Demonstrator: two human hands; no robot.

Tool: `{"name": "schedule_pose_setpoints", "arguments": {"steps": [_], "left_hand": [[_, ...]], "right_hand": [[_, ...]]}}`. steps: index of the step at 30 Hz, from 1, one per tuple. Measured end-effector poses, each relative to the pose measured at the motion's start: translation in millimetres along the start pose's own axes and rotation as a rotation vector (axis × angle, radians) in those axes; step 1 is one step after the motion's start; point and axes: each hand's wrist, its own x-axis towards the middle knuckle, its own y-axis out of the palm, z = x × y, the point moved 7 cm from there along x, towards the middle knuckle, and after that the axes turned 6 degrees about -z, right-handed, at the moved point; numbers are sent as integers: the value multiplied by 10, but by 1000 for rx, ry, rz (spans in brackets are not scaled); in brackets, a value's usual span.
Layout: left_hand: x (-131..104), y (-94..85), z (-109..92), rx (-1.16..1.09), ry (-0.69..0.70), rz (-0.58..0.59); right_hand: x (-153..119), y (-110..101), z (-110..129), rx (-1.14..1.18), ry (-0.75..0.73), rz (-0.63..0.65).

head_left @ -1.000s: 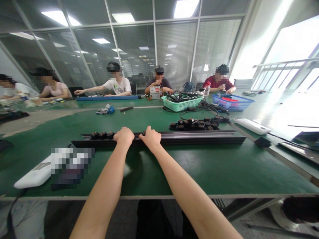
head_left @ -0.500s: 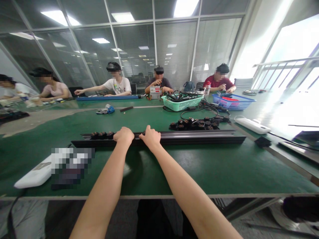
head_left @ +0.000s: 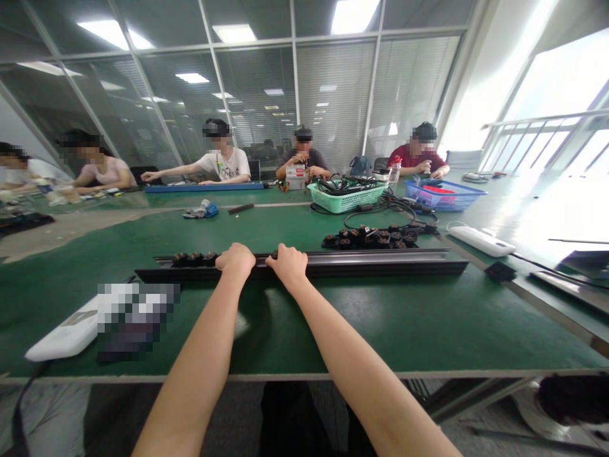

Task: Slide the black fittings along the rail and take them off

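Note:
A long black metal channel (head_left: 380,261) lies across the green table in front of me. Several black sockets (head_left: 195,258) sit in its left part. My left hand (head_left: 236,260) is closed over the channel just right of these sockets; what its fingers press on is hidden. To its right, my right hand (head_left: 288,261) is closed on a small black part (head_left: 273,255) at the channel, mostly covered by the fingers. Behind the channel's right half lies a pile of black sockets (head_left: 373,237).
Behind stand a green basket (head_left: 349,200) of cables and a blue basket (head_left: 445,195). A white power bank-like device (head_left: 64,333) lies front left, a white strip (head_left: 480,241) at right. A blue-grey cloth (head_left: 202,210) lies farther back. Several people sit across the table.
My right hand's thumb side has lowered very slightly. Otherwise both hands and the channel stay in the same place.

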Motion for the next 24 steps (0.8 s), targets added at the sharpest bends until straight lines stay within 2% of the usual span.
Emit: {"name": "schedule_pose_setpoints", "arguments": {"steps": [7, 15, 24], "left_hand": [[2, 5, 3, 0, -3, 13], [51, 16, 3, 33, 0, -27], [34, 15, 0, 17, -12, -2]], "right_hand": [[5, -5, -21, 0, -2, 18], [-6, -18, -42, 23, 31, 13], [-5, -25, -45, 29, 48, -11]]}}
